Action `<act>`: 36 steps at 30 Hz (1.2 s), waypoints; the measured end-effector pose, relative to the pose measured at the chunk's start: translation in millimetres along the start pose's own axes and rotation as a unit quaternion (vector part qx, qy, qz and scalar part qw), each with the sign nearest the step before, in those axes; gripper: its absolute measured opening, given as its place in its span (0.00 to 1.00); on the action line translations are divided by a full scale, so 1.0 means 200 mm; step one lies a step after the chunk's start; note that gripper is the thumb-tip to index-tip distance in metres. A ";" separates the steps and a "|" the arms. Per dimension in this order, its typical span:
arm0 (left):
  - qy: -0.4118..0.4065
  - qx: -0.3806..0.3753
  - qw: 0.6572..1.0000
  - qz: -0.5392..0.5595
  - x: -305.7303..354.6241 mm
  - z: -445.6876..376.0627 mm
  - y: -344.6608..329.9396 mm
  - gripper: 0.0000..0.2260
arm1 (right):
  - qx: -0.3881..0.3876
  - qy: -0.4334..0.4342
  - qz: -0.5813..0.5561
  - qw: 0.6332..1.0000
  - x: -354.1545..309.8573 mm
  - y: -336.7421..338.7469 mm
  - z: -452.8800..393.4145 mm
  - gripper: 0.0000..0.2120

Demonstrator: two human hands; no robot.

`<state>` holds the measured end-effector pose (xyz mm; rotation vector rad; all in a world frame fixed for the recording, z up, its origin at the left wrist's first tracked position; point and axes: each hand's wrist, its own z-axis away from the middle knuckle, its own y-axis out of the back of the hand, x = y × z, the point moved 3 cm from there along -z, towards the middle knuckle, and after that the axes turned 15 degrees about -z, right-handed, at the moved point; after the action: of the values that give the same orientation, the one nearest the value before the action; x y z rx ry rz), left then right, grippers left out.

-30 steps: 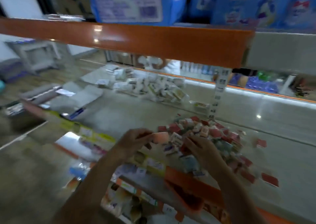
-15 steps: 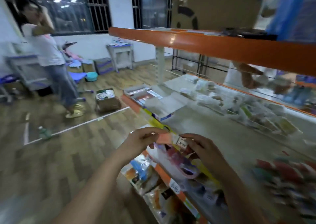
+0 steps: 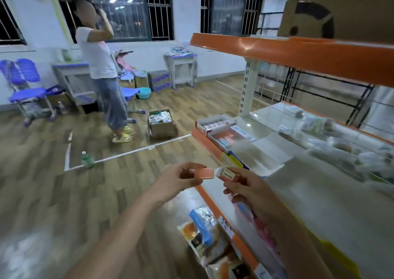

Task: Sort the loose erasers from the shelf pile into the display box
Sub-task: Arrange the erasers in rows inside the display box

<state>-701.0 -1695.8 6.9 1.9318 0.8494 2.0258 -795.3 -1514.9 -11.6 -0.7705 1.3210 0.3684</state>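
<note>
My left hand (image 3: 181,177) pinches a pink eraser (image 3: 204,173) by its left end, level in front of the shelf edge. My right hand (image 3: 245,188) pinches a second eraser with a white label sleeve (image 3: 228,174) just to the right of it; the two erasers nearly touch. Further along the shelf, at its left end, lie two open display boxes: one (image 3: 215,123) holds a row of pink and white erasers, the other (image 3: 229,139) holds pink ones. The loose eraser pile is out of view.
An orange-edged upper shelf (image 3: 287,52) overhangs at head height. A person (image 3: 102,65) stands on the wood floor beside a cardboard box (image 3: 162,123). Packaged goods (image 3: 204,234) fill the lower shelf under my hands. Blurred wrapped items (image 3: 341,142) lie at the shelf's back.
The view has swung left, away from the eraser pile toward the shelf's end and the room. Both hands have kept their erasers and stay close together.
</note>
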 end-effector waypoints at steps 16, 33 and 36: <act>-0.047 -0.009 0.998 -0.042 -0.32 -1.11 0.33 0.12 | 0.071 0.043 0.271 0.959 -0.18 0.11 -1.06 0.08; -0.218 -0.207 0.949 -0.093 -0.57 -2.25 0.35 0.15 | 0.284 -0.024 0.448 0.847 -0.14 0.28 -1.83 0.13; -0.245 -0.219 0.941 -0.082 -0.58 -2.40 0.30 0.15 | 0.316 -0.028 0.464 0.827 -0.12 0.30 -1.90 0.12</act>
<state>-1137.5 -1927.3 -44.7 1.8945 0.3802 1.3882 -1114.4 -1728.8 -26.3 0.4958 1.5666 0.6549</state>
